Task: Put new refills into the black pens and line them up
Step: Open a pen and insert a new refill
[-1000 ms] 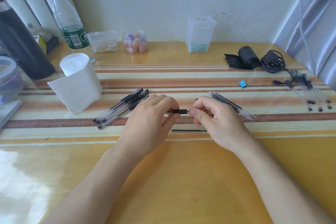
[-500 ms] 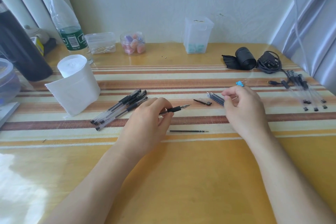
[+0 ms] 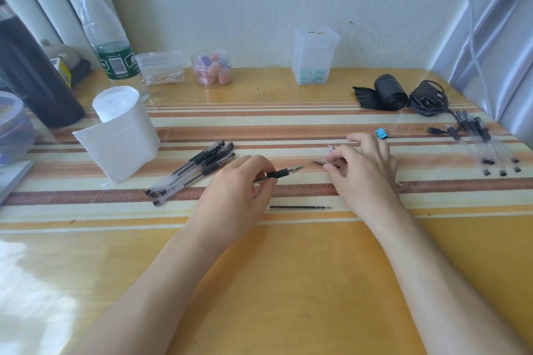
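Right grip (image 3: 366, 173) had come back left off the refill bundle (image 3: 331, 148) since half a second earlier. Its thumb and forefinger now pinched the small dark pen part (image 3: 318, 163) lying on the table (image 3: 288, 282). I could not tell what sort of part it was. The bundle lay mostly hidden under that hand, with only its metal tips showing past the knuckles.

Left grip (image 3: 236, 190) was closed around a black pen (image 3: 278, 174), held low over the table with its point aimed right, toward the dark part but not touching it. Its position matched the earlier frame.

One loose refill (image 3: 300, 207) lay flat on the table, nearer to me than both hands and between them.

Pile of black pens (image 3: 190, 176) lay to the left of the left grip, fanned and overlapping, just beside a white tissue roll (image 3: 121, 130).

Second group of pens (image 3: 487, 150) lay at the far right, roughly parallel.

Blue binder clip (image 3: 382, 133) sat just beyond the right grip.
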